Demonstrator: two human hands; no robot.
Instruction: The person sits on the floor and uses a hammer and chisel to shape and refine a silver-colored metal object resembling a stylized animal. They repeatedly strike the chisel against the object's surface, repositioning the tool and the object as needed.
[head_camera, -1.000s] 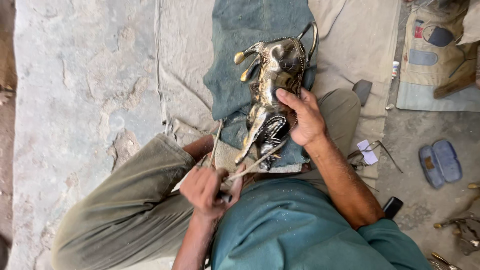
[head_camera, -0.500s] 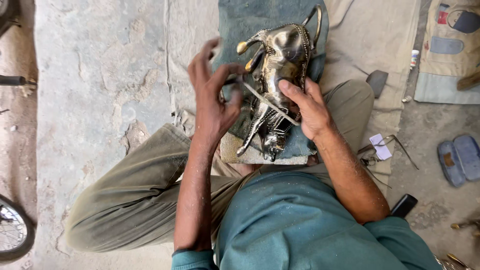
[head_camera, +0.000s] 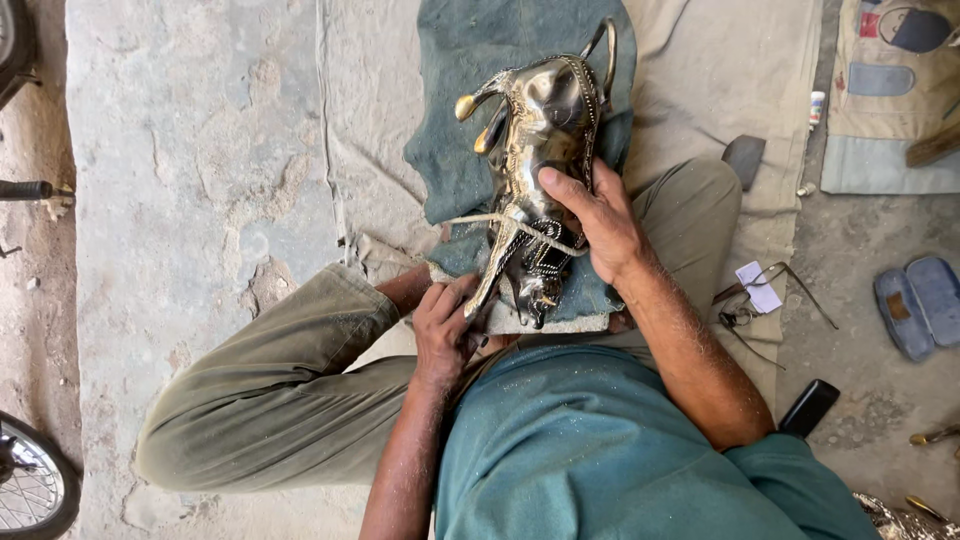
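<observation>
A shiny brass animal figurine (head_camera: 540, 130) with horns and patterned body lies on a dark green cloth (head_camera: 460, 120) over my lap. My right hand (head_camera: 600, 220) presses on its side, thumb on the body. My left hand (head_camera: 445, 325) grips a thin strip or cord (head_camera: 500, 235) that wraps across the figurine's lower part, near its legs. I sit cross-legged in olive trousers and a teal shirt.
A beige mat (head_camera: 720, 80) lies under the cloth on rough concrete. A pair of blue sandals (head_camera: 920, 305), a black phone (head_camera: 808, 405), a small tube (head_camera: 816, 108), a paper tag (head_camera: 758, 287) and a bicycle wheel (head_camera: 30, 485) surround me.
My left hand came down from above the figurine's upper side to its lower end near my lap, pulling the strip. My right hand stayed on the figurine.
</observation>
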